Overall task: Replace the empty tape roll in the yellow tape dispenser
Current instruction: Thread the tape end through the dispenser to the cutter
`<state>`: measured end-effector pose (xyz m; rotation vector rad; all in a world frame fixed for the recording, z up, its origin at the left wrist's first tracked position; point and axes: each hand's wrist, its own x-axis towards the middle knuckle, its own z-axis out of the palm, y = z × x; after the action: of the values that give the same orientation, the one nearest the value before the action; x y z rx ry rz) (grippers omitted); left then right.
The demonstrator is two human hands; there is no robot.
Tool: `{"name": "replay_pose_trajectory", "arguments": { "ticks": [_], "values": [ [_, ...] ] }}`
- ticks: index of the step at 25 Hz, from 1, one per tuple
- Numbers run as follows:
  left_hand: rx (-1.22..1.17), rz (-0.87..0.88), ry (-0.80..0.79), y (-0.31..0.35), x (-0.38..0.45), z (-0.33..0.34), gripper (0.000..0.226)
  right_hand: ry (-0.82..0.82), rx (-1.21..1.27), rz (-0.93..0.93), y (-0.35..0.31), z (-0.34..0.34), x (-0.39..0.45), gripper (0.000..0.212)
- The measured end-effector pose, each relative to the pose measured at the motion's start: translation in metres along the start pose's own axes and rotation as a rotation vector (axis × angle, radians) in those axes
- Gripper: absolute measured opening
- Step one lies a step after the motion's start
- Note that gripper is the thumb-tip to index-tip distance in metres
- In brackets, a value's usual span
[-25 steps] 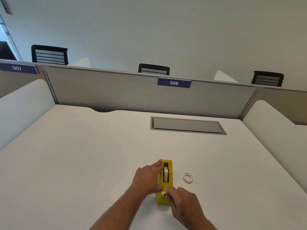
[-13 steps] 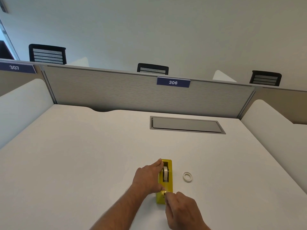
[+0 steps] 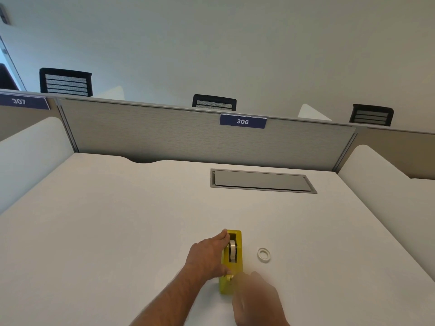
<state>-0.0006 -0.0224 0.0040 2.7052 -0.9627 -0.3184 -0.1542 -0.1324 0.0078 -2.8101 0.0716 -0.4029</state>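
White laminate covers the broad desk, and nearly all of it lies bare. At far left, on the divider beyond the desk, a dark blue label reading 307 shows, with a black mesh-backed chair rising behind it. A grey fabric partition closes the back of the desk and carries a second dark blue label reading 306; two more black chair backs stand behind it.

Low in the middle, the left hand comes in from a bare forearm and lies along the left side of the yellow plastic tape dispenser. Its fingers reach the far end of the dispenser and its thumb presses near the cutter end, so the hand is closed around the yellow body, steadying it on the desk. A pale roll of tape sits upright in the dispenser's slot.

The dispenser stands lengthwise, cutter end toward the person. Just right of that end, the right hand is smeared by motion blur; its fingertips are close to the cutter, but I cannot tell whether they pinch anything or whether the hand is spread or closed.

Farther back, a grey rectangular cable hatch is set flush in the desk. Right of the dispenser, apart from it, a small empty white tape ring lies flat on the desk.
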Motion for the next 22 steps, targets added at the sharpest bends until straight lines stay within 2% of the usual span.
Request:
{"name": "replay_pose_trajectory", "arguments": {
  "ticks": [6, 12, 22],
  "values": [
    [-0.014, 0.012, 0.013, -0.002, 0.000, -0.002, 0.102, -0.010, 0.070, -0.012, -0.007, -0.008, 0.007, 0.042],
    [-0.038, 0.009, 0.022, -0.003, 0.002, 0.000, 0.102, -0.024, 0.079, -0.033, -0.010, -0.011, 0.007, 0.043],
    [-0.046, -0.007, 0.005, -0.004, 0.002, 0.002, 0.107, -0.035, 0.070, 0.037, -0.009, -0.019, 0.004, 0.042]
  ]
}}
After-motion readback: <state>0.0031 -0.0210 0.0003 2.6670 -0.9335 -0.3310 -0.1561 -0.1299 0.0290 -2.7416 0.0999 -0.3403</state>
